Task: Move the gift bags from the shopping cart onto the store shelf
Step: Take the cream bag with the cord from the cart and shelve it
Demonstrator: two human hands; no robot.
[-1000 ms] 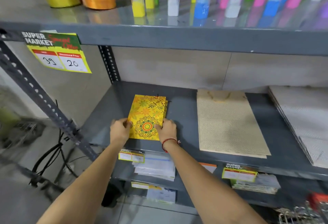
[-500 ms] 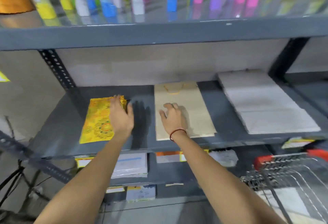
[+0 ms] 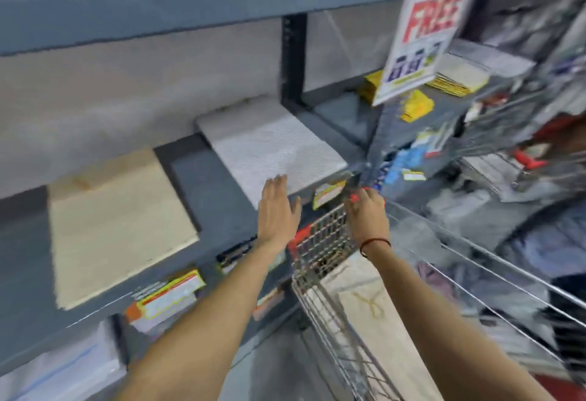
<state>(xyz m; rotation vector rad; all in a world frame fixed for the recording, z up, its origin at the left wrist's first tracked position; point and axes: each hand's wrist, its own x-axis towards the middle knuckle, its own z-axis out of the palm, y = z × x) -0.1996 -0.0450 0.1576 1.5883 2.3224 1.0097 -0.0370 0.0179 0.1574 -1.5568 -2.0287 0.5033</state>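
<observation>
The view is blurred by motion. My left hand [image 3: 277,210] hovers with fingers spread over the front edge of the grey shelf [image 3: 203,185], holding nothing. My right hand [image 3: 367,215] is over the near corner of the wire shopping cart [image 3: 320,245], fingers bent down at its red-trimmed rim; whether it grips the rim is unclear. A beige gift bag [image 3: 374,308] with a yellow cord handle lies flat inside the cart. On the shelf lie a tan gift bag [image 3: 117,226] at left and a pale grey stack of bags [image 3: 269,146] just beyond my left hand.
A hanging "FREE" sign [image 3: 421,19] is at the upper right, in front of a neighbouring shelf bay with yellow packets [image 3: 415,105]. A black upright post [image 3: 293,61] divides the bays. Price tags [image 3: 168,299] line the shelf edge. Another shelf level lies below.
The view has swung right and the yellow patterned bag has left the frame. Both hands have come off the shelf bags and moved right, the right one to the cart's corner.
</observation>
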